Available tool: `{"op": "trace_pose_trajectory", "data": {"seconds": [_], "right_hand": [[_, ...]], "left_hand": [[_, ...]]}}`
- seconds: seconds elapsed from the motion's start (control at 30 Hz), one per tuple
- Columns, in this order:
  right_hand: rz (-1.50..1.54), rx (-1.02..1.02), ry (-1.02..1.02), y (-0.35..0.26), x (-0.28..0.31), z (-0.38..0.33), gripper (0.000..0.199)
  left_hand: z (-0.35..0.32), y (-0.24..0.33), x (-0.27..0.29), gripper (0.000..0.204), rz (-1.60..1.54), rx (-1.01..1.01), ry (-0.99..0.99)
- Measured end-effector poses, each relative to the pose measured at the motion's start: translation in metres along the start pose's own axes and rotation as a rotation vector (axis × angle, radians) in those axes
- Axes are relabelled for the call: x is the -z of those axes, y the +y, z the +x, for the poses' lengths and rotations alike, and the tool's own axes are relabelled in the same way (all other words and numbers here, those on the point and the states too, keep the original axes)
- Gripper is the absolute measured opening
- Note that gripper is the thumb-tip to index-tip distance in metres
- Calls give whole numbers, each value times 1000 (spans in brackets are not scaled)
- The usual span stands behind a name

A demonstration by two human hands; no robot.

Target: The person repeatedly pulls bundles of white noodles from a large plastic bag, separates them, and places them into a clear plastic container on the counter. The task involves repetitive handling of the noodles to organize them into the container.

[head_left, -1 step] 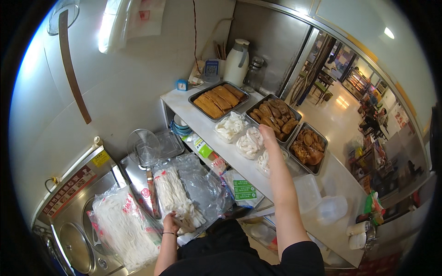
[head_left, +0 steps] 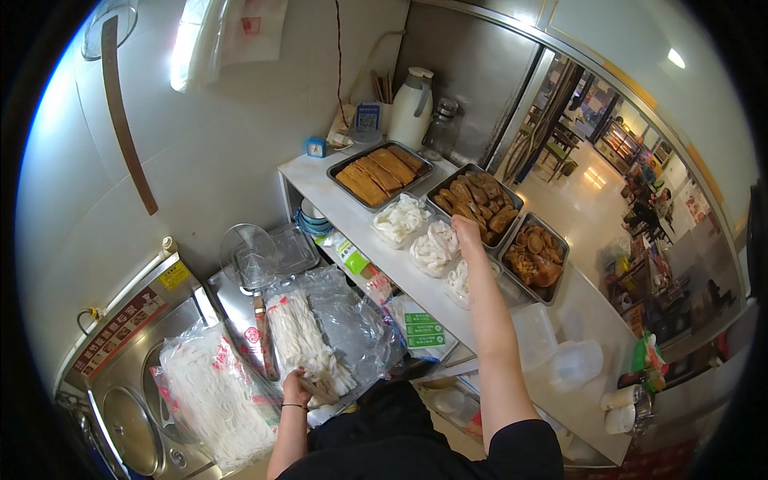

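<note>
Three clear plastic containers of white noodles stand in a row on the white counter. My right hand (head_left: 467,232) reaches over the counter, its fingers closed at the far right rim of the middle noodle container (head_left: 436,250). The left noodle container (head_left: 402,219) stands beside it; my forearm partly covers the right noodle container (head_left: 461,283). Low at the left, my left hand (head_left: 297,387) is closed at the near end of a bundle of flat white noodles (head_left: 302,332) on an opened clear plastic bag (head_left: 352,328). What its fingers pinch is hard to see.
Metal trays hold brown slabs (head_left: 382,174), brown oval pieces (head_left: 478,200) and sliced brown food (head_left: 534,256). Bagged noodles (head_left: 212,392) lie over the sink (head_left: 132,428). A strainer (head_left: 250,256), a white jug (head_left: 411,108) and empty clear containers (head_left: 578,364) stand around.
</note>
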State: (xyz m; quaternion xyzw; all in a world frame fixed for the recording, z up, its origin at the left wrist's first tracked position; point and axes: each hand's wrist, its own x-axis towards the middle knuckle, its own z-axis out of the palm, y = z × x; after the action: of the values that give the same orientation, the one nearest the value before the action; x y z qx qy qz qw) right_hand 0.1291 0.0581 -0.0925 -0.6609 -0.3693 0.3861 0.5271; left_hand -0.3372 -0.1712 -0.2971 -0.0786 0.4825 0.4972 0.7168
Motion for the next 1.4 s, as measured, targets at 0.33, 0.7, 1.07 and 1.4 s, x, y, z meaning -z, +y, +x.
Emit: {"op": "trace_pose_trajectory", "data": {"seconds": [0.33,0.7,1.07,1.4], "right_hand": [[-1032,576,-2,-4,-38,-56,20],[-1179,444,-14,-74,-83,-60,35],[-1280,307,-202,-25,-129,-15,63],[-843,546,-179,-15,-111,6,56]], "left_hand": [[-10,5,-6,12,2,12,13],[7,3,7,13,-53,38,12],[-1,15,5,16,-39,39,-89],[-10,5,-18,23,48,-84,-240]]}}
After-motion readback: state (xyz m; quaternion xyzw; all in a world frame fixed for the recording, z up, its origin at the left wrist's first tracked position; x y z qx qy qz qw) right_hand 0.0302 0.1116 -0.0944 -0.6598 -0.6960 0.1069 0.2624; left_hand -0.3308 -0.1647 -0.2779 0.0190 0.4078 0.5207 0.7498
